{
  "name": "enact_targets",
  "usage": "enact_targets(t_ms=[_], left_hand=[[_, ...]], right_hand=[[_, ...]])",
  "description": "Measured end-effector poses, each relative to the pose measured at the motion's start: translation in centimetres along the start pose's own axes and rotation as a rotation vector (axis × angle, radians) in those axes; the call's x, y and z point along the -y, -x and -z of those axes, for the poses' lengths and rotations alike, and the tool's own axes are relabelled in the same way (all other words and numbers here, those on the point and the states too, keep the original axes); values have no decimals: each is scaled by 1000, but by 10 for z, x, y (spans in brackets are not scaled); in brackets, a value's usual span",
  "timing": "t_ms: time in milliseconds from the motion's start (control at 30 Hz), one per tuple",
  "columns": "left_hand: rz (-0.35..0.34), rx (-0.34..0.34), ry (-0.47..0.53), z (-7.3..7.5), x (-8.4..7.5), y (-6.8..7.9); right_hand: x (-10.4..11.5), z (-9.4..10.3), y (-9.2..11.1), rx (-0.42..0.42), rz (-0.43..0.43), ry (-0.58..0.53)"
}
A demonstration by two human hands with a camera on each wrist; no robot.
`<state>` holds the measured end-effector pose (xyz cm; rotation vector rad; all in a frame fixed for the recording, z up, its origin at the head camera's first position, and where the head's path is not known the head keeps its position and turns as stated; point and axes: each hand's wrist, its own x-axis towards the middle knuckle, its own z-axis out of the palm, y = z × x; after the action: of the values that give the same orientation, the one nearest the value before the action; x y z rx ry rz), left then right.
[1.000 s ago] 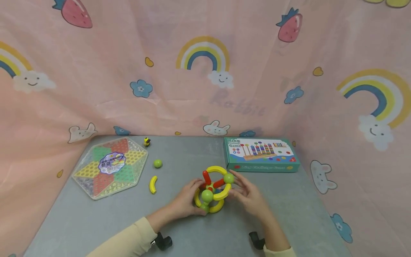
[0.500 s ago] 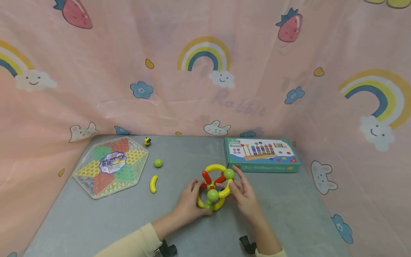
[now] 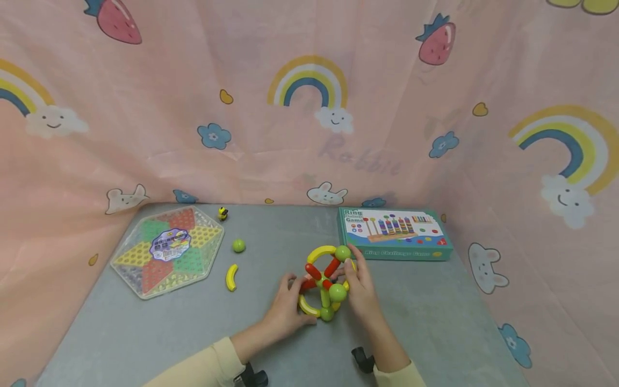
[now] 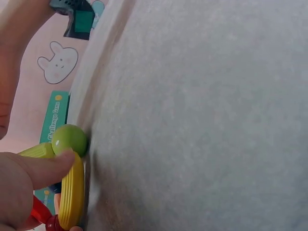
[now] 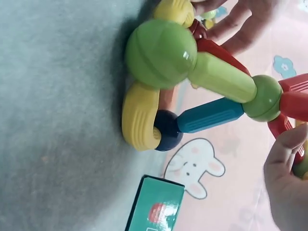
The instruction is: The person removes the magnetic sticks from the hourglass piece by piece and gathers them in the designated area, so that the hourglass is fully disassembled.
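Both hands hold a toy frame of magnetic balls and rods (image 3: 321, 280) above the near middle of the table. It joins green balls, straight red rods and curved yellow rods; a blue rod (image 5: 211, 115) and a dark blue ball (image 5: 168, 131) show in the right wrist view. My left hand (image 3: 282, 309) grips its lower left side, the thumb lying on a curved yellow rod (image 4: 72, 195) beside a green ball (image 4: 70, 139). On the upper right, my right hand (image 3: 364, 295) pinches a curved yellow rod near a green ball (image 3: 343, 253); its fingertips are partly hidden.
Left of the hands lie a loose green ball (image 3: 238, 245) and a loose curved yellow rod (image 3: 231, 278). A small bee figure (image 3: 223, 214) stands behind them. Farther left is a hexagonal star-pattern game board (image 3: 169, 244). The Ring Challenge Game box (image 3: 394, 234) sits back right, before a pink curtain.
The frame has turned, its front green ball shifting right and its upper right ball rising slightly. My right hand has moved a little left and closed in on the yellow rod.
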<state>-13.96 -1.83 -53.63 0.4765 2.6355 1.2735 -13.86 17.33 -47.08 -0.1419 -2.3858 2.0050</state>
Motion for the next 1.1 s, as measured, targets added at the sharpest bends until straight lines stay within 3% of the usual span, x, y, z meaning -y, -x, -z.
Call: enact_targets(t_ms=[333, 600, 700, 833, 1000, 1100], left_hand=[[-40, 30, -100, 9, 2, -3], [-70, 74, -140, 16, 10, -8], [-58, 101, -103, 26, 12, -16], [-33, 64, -5, 50, 6, -35], [-100, -11, 148, 74, -9, -57], [-146, 18, 169, 78, -17, -67]], right_hand=[[0, 3, -13, -44, -18, -4], [2, 5, -16, -19, -47, -54], [3, 6, -15, -12, -53, -49], [5, 7, -14, 11, -46, -75], [6, 7, -11, 22, -24, -52], [6, 5, -9, 10, -18, -9]])
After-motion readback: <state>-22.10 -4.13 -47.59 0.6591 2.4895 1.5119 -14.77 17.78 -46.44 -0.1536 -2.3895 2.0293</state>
